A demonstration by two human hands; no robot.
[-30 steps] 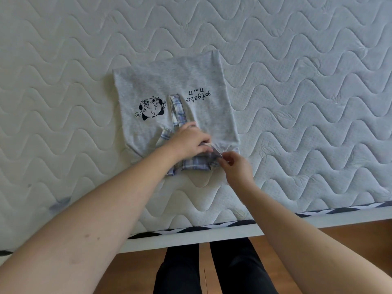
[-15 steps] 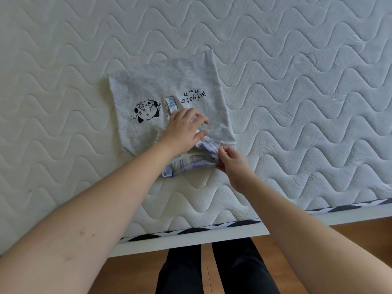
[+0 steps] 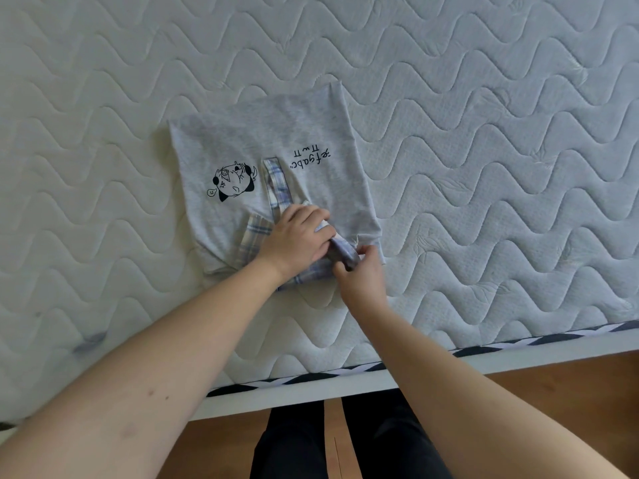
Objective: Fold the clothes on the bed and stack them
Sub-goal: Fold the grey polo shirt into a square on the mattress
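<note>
The hands meet at the near right corner of the grey top, both busy with the plaid piece (image 3: pixel 257 242) that lies on it. The right hand (image 3: pixel 359 271) comes in from the near right, its forearm slanting up from the bed's edge, thumb and fingers pinching a rolled end of the plaid (image 3: pixel 345 252), probably to tuck or turn that end in so the fold lies neat. The left hand (image 3: pixel 297 240) reaches from the near left across the near part of the plaid, knuckles up and fingers curled down on the cloth; it looks to be pinning the fabric so the other hand's pull does not drag the whole piece, though whether it truly grips or only presses I cannot tell.

Just beyond the left hand a plaid strip (image 3: pixel 276 183) runs away over the grey top (image 3: pixel 262 133), likely a strap or narrow part not yet folded in. The top lies flat and squared, printed side up, with a cartoon print (image 3: pixel 233 179) to the left of the strip and lettering (image 3: pixel 311 157) to the right; it seems already folded and serves as the base of the stack. All of this rests on the quilted bed (image 3: pixel 484 133), nearer its near edge than its far side.
</note>
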